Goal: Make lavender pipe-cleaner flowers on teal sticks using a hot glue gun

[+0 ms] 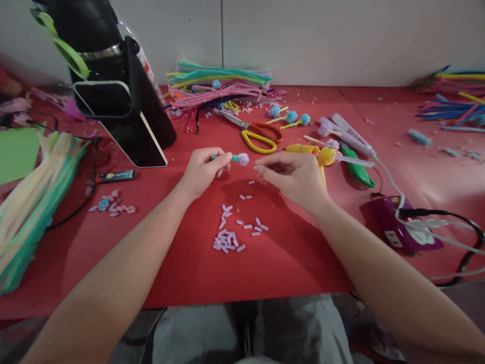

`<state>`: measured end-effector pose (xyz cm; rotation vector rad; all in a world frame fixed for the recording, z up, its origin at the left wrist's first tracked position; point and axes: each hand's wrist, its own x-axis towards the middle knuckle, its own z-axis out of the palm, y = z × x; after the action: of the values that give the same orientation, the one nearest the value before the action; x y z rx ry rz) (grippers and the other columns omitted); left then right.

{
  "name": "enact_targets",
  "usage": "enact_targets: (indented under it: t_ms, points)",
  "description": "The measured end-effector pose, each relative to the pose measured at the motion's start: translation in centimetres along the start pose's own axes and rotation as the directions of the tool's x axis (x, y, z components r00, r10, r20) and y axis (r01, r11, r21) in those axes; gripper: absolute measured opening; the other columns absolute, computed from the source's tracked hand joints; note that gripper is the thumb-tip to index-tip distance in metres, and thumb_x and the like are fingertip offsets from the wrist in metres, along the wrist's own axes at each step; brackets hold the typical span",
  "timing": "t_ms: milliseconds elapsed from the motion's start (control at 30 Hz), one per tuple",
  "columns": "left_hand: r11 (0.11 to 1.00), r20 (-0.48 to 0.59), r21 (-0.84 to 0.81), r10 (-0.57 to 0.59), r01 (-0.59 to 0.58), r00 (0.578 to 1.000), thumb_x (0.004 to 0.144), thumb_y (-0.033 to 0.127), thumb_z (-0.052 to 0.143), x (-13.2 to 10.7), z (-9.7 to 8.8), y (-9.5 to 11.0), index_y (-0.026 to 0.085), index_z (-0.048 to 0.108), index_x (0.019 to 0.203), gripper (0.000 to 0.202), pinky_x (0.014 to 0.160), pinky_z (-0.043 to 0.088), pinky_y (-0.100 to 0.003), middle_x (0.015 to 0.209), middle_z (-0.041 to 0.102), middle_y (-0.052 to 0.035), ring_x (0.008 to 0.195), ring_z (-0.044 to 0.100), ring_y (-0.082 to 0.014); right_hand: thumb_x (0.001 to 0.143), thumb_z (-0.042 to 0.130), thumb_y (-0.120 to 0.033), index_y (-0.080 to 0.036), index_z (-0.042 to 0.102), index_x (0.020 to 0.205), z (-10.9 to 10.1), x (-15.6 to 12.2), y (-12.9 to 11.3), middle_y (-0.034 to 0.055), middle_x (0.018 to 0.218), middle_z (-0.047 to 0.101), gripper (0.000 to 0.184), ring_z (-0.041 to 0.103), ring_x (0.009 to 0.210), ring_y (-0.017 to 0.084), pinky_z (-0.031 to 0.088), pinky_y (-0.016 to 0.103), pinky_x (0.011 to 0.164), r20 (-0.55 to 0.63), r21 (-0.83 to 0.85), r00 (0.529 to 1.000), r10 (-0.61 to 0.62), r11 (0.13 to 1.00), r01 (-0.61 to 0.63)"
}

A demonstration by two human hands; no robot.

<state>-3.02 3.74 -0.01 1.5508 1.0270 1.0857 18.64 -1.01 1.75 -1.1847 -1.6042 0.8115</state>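
Note:
My left hand (206, 169) pinches a teal fuzzy stem whose right end carries a lilac fluffy flower head (243, 159). Just right of that head is my right hand (295, 174), thumb and fingertips drawn together; whatever may be between them is too small to make out. Below both hands, short lilac pipe cleaner pieces (226, 239) lie in a loose pile, with several more scattered around it. Beyond the right hand is a yellow glue gun (302, 149) with a pale glue stick (354, 161) at its rear.
Scissors (261, 136) with red and yellow handles lie behind the hands, near blue-headed stems (291, 117). Pipe cleaner bundles (223, 76) line the wall. A black bottle (151, 116) stands left. At right are a lilac corded tool (352, 136) and a purple box (401, 222) with cables.

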Motion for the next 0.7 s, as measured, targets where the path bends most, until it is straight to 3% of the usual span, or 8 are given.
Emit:
enact_targets:
  t_ms: [167, 333, 500, 700]
  points:
    - [1.000, 0.010, 0.000, 0.011, -0.011, 1.000, 0.086, 0.034, 0.068, 0.0, 0.0, -0.1, 0.016, 0.063, 0.059, 0.033, 0.046, 0.026, -0.024, 0.048, 0.046, 0.0034, 0.046, 0.038, -0.0064, 0.080, 0.077, -0.023, -0.019, 0.078, 0.086, 0.0, 0.3, 0.9, 0.0033, 0.078, 0.078, 0.007, 0.074, 0.071, 0.019, 0.062, 0.036, 0.074, 0.065, 0.078, 0.994, 0.083, 0.993, -0.088]
    - [1.000, 0.009, 0.005, 0.016, -0.016, 1.000, 0.086, 0.033, 0.067, 0.0, 0.1, 0.0, 0.016, 0.061, 0.058, 0.034, 0.047, 0.026, -0.024, 0.048, 0.046, 0.0029, 0.045, 0.038, -0.0068, 0.083, 0.075, -0.028, -0.019, 0.070, 0.076, -0.2, 0.6, 1.8, 0.0020, 0.068, 0.071, 0.013, 0.066, 0.061, 0.017, 0.055, 0.033, 0.062, 0.057, -0.083, 0.994, 0.095, 0.992, -0.090]
    - [0.998, 0.038, 0.050, 0.025, -0.027, 0.999, 0.086, 0.035, 0.066, -0.1, 0.1, 0.3, 0.016, 0.061, 0.058, 0.034, 0.047, 0.025, -0.025, 0.048, 0.046, 0.0030, 0.046, 0.037, -0.0072, 0.090, 0.067, -0.027, -0.021, 0.070, 0.083, -0.3, 0.3, 1.2, 0.0035, 0.080, 0.074, 0.010, 0.065, 0.071, 0.018, 0.053, 0.034, 0.068, 0.080, -0.220, 0.992, -0.096, 0.969, 0.112]
    - [0.992, 0.149, 0.124, 0.012, -0.031, 0.989, 0.084, 0.031, 0.064, -0.5, 0.2, 1.1, 0.017, 0.046, 0.047, 0.044, 0.049, 0.021, -0.027, 0.045, 0.036, 0.0046, 0.045, 0.029, -0.0062, 0.096, 0.060, -0.024, -0.023, 0.069, 0.089, -0.3, 0.0, 0.1, 0.0044, 0.091, 0.074, 0.011, 0.065, 0.081, 0.019, 0.052, 0.034, 0.074, 0.109, -0.301, 0.942, -0.317, 0.893, 0.335]
